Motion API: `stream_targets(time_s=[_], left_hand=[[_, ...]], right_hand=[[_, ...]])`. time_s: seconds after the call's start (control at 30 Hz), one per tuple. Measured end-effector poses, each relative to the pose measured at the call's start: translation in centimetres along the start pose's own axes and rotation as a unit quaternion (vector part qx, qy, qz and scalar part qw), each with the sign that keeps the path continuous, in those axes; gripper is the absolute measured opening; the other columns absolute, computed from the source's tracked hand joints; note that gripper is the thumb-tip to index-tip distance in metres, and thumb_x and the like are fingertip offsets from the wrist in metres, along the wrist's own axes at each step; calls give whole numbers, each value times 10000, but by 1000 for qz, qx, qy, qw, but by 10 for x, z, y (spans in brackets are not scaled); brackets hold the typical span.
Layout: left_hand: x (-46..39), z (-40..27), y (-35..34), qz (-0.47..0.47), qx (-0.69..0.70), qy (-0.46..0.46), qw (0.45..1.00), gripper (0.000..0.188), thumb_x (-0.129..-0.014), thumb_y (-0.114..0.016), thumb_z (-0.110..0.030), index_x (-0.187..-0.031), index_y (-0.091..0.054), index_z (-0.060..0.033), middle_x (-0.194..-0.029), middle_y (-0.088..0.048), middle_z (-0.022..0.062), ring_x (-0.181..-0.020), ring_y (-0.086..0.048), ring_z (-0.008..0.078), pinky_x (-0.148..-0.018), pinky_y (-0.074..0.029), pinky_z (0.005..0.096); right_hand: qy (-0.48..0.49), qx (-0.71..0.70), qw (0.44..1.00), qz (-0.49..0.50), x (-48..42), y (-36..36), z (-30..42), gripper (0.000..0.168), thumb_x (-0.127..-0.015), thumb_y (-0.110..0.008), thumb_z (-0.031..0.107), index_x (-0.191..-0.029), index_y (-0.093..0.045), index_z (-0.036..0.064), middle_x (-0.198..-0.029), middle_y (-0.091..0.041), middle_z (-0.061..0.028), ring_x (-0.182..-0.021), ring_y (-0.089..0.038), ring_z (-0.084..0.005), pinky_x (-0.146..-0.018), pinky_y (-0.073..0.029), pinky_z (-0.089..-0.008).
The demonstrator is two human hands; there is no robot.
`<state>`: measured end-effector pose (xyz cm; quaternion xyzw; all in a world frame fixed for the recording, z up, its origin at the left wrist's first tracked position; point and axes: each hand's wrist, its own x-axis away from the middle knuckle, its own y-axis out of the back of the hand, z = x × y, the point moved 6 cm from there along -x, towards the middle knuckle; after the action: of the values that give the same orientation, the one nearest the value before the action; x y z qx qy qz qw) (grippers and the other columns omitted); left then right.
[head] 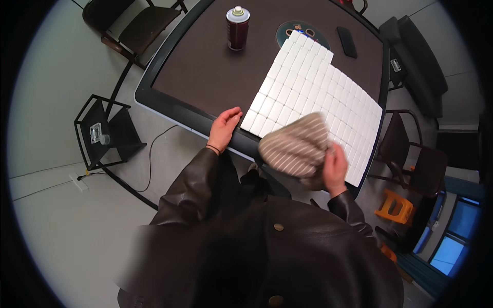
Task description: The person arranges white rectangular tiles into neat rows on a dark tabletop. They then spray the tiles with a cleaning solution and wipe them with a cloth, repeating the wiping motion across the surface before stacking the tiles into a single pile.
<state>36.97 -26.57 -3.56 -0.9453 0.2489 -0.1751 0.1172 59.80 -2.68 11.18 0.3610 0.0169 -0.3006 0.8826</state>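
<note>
My right hand (335, 169) grips a brown cloth with pale stripes (298, 144), which is blurred at its edges. The cloth hangs over the near edge of a block of white mahjong tiles (304, 84) and hides some of them. Laid tightly in rows, the tiles show plain white upper faces. My left hand (224, 129) rests on the dark rim of the mahjong table (173, 106), beside the tiles' left corner. Its fingers are loosely curled and nothing shows in them.
An aerosol can (237, 29) stands uncapped at the far left of the tabletop. Behind the tiles are a round centre panel (285, 34) and a black phone-like object (346, 41). Chairs (148, 29), a black side stand (108, 134) and an orange stool (395, 206) surround the table.
</note>
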Motion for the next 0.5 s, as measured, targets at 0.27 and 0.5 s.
stream_targets(time_s=[0.27,0.5], left_hand=[[1,-1,-2,42,-11,42,998,343,-961,-559,-74,-1288,-533,27,-1239,-617,110,-1165,-570,164,-1011,-432,278],[-1,-1,-2,54,-6,62,997,337,-965,-558,-85,-1283,-537,27,-1243,-615,107,-1131,-578,146,-1001,-437,272]], right_hand=[[-55,1,998,-38,-32,-6,-5,276,-975,-495,133,-1169,-563,-51,-1058,-598,-154,-994,-585,-266,-899,-449,-331],[155,170,957,180,-39,-103,51,426,-848,-628,114,-1258,-554,23,-1332,-533,-173,-1185,-538,-371,-970,-461,-437]])
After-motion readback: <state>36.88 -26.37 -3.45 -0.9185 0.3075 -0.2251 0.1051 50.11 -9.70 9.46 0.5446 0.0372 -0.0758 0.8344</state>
